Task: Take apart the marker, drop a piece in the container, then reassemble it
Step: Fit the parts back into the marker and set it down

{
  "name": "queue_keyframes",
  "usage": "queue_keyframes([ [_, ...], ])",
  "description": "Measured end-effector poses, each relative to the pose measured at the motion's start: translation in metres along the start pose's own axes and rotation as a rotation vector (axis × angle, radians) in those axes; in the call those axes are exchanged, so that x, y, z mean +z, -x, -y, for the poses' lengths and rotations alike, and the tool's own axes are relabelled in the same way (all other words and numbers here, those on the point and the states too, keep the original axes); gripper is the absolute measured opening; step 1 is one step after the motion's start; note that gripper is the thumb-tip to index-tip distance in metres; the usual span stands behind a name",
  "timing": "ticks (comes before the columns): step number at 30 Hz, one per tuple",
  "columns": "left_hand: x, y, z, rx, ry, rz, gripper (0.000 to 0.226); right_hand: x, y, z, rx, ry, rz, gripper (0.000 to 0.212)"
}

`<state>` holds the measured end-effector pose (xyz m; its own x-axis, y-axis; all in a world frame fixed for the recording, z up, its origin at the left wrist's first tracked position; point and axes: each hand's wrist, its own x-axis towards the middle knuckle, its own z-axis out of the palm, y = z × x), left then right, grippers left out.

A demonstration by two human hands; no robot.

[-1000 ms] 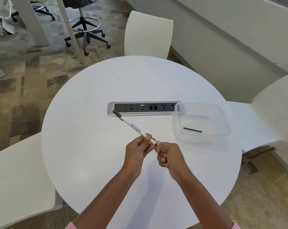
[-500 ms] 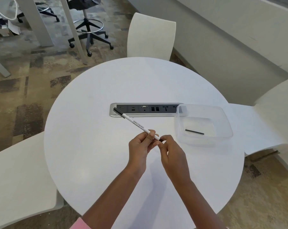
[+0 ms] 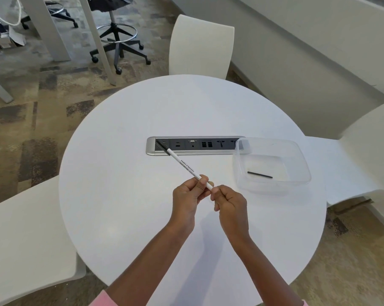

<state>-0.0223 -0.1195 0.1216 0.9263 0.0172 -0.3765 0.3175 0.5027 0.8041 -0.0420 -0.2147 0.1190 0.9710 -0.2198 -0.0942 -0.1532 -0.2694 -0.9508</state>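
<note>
Left hand (image 3: 185,195), right hand (image 3: 230,203) pinch slim marker (image 3: 184,166)

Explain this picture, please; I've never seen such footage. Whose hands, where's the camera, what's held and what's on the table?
No machine here: a person works with bare hands, and the camera sits on their head, looking down. The left hand and right hand pinch the near end of a slim white marker with a black cap, held above a round white table. On the table are a silver socket strip and a clear plastic rectangular container with a thin black stick inside.
</note>
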Motion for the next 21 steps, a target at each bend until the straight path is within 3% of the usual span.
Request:
queue_keyframes([
  [7, -0.008, -0.002, 0.000, 0.028, -0.126, 0.082, 0.021, -0.012, -0.008, 0.003, 0.339, -0.307, 0.307, 0.036],
  [10, -0.012, -0.004, 0.001, 0.026, -0.208, 0.079, 0.023, -0.020, -0.010, 0.000, 0.345, -0.156, 0.429, 0.036],
  [14, -0.020, -0.007, 0.010, 0.053, -0.429, 0.043, 0.020, -0.022, -0.014, -0.007, 0.217, 0.158, 0.318, 0.033],
  [17, -0.027, -0.008, 0.017, 0.077, -0.671, 0.062, 0.017, -0.017, -0.019, -0.013, 0.116, 0.221, 0.176, 0.021],
  [21, -0.033, -0.008, 0.023, 0.107, -0.830, 0.084, 0.023, -0.002, -0.025, -0.018, 0.085, 0.212, 0.182, 0.015],
])
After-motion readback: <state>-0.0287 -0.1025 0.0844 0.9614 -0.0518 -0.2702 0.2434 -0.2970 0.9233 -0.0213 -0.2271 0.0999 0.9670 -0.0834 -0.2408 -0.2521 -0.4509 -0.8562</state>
